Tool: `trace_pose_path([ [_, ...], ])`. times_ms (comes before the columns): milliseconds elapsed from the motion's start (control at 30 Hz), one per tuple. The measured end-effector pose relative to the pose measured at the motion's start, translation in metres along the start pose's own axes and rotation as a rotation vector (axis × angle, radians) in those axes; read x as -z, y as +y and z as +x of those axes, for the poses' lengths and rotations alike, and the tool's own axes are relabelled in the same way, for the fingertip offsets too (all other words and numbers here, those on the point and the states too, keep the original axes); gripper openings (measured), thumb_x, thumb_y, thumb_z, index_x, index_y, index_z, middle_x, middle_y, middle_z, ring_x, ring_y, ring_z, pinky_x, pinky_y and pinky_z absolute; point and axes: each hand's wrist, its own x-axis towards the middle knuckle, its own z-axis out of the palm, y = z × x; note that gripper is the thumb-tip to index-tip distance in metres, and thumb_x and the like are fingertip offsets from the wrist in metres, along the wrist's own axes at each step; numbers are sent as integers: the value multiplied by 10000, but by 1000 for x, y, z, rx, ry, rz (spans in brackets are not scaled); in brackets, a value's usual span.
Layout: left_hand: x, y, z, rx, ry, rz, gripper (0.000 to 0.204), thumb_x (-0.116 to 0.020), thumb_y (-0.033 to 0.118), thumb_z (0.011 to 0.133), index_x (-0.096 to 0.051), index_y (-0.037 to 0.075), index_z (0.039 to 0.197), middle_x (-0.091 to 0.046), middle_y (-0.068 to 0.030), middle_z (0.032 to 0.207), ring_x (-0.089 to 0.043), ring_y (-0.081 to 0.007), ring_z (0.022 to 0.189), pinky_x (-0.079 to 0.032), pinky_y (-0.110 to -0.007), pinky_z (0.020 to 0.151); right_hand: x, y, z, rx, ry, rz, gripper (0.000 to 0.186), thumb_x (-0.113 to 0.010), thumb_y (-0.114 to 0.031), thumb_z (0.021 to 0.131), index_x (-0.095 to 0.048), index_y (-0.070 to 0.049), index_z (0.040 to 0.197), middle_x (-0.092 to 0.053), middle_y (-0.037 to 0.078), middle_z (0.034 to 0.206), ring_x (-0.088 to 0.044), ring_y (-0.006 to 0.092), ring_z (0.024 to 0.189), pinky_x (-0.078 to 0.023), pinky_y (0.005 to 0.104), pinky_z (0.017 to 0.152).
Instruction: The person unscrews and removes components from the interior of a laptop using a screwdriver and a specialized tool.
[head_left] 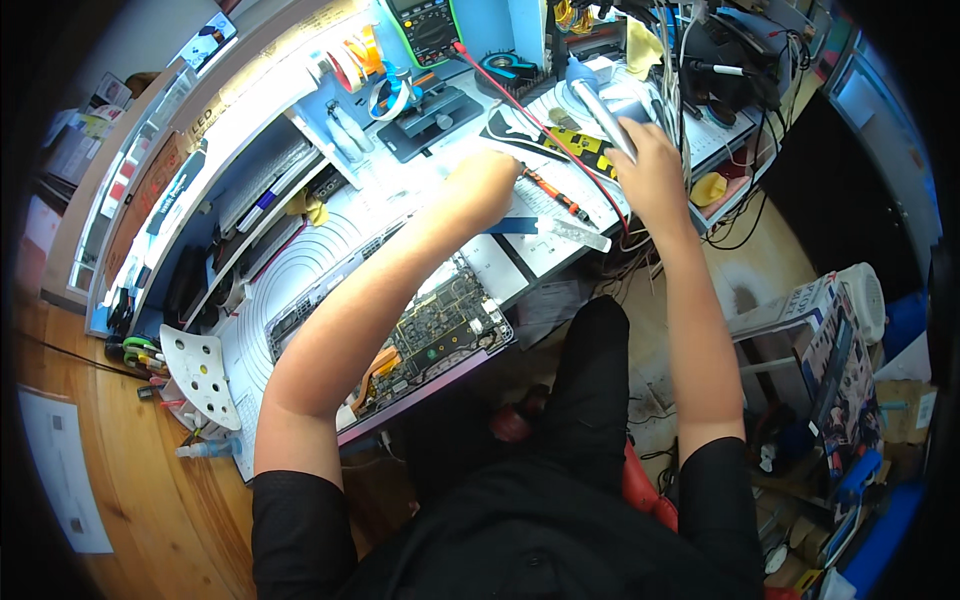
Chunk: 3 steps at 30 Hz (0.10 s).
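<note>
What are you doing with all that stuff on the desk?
A person sits at a crowded electronics bench. The right hand grips a silver, pen-shaped tool at the back of the mat. The left hand rests on the white mat, near an orange screwdriver. An opened laptop lies under the left forearm, its circuit board showing. A multimeter stands at the back.

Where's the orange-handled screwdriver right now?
In the head view, the orange-handled screwdriver lies on the white mat between the left hand and right hand, beside the red lead.
</note>
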Motion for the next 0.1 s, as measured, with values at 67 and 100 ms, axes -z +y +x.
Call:
trace_pose_path([
  [67,5,11,-2,2,37,-22,107,-620,28,824,-701,11,893,-687,-220,876,-688,-408,934,-533,-479,835,-15,14,25,15,-58,-98,415,-718,-90,857,-674,-25,1264,-663,262,1142,-650,446,1060,-522,469,908],
  [100,3,10,-5,10,36,-26,139,-640,29,816,-703,26,940,-692,-240,973,-678,-401,1000,-525,-483,889,-22,14,35,11,-101,-150,425,-721,-90,849,-684,-54,1271,-665,267,1150,-651,444,1067,-527,462,917],
])
